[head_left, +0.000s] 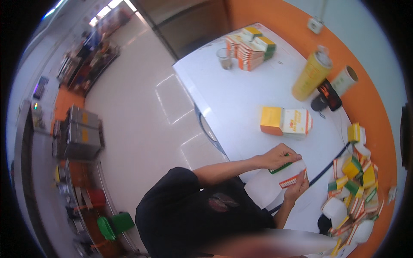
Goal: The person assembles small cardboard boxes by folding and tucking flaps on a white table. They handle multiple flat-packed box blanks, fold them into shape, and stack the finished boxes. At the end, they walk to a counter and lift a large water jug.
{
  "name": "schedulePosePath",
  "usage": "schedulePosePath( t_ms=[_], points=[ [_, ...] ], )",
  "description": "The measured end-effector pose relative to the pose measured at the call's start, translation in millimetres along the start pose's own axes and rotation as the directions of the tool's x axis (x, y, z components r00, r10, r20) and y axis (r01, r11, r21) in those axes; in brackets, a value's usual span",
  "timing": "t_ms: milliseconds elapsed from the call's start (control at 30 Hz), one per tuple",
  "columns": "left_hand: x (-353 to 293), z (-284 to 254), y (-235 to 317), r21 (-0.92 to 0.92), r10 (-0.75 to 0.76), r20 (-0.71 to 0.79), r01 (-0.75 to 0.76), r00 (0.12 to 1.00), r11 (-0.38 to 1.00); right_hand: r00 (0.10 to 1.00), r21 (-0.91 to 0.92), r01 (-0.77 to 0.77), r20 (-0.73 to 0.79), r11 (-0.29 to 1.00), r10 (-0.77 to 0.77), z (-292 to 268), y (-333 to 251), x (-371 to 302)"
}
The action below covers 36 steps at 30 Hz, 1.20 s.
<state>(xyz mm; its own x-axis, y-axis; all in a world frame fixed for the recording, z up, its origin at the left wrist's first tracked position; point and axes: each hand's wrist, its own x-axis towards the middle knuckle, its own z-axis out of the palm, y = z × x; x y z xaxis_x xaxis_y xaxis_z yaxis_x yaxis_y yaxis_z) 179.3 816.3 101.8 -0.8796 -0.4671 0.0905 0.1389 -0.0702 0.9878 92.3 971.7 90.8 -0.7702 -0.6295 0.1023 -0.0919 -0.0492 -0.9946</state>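
Over the near side of the white table, both hands hold a paper food carton with its white side facing up. My left hand grips the upper edge, fingers bent over it beside a green panel. Lower down, my right hand closes on the opposite edge by an orange patterned strip. The carton looks partly opened out, with pale flaps hanging toward my black shirt. Just beyond my hands, a yellow, white and orange carton lies on the table.
Nested cartons stand at the far end beside a glass cup. Along the orange wall are a yellow cylinder, a paper roll and a small dark device. Loose cartons are heaped at the right.
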Motion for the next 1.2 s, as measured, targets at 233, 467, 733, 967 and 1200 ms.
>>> schedulePosePath(
  t_ms=[233, 467, 733, 967, 1200],
  points=[
    [-10, 3, -3, -0.168, 0.163, 0.137, -0.139, 0.977, 0.976, 0.938, 0.02, 0.068, -0.341, 0.997, -0.057, 8, 1, 1],
    [-18, 4, -5, 0.36, 0.167, 0.162, -0.216, 0.973, 0.908, 0.969, 0.167, 0.078, -0.246, 0.983, -0.034, -14, 6, 7],
    [-32, 6, -6, 0.007, -0.002, 0.291, 0.0, 0.957, 1.0, 0.837, -0.046, -0.119, -0.542, 0.992, 0.075, 2, -19, 13],
    [-43, 16, -11, 0.247, 0.123, 0.288, -0.198, 0.95, 0.949, 0.809, 0.052, -0.1, -0.577, 0.994, 0.111, -11, -13, 20],
    [-48, 26, -13, 0.399, 0.295, 0.472, -0.499, 0.831, 0.769, 0.785, 0.386, -0.268, -0.444, 0.883, 0.432, -32, 32, 20]
  ],
)
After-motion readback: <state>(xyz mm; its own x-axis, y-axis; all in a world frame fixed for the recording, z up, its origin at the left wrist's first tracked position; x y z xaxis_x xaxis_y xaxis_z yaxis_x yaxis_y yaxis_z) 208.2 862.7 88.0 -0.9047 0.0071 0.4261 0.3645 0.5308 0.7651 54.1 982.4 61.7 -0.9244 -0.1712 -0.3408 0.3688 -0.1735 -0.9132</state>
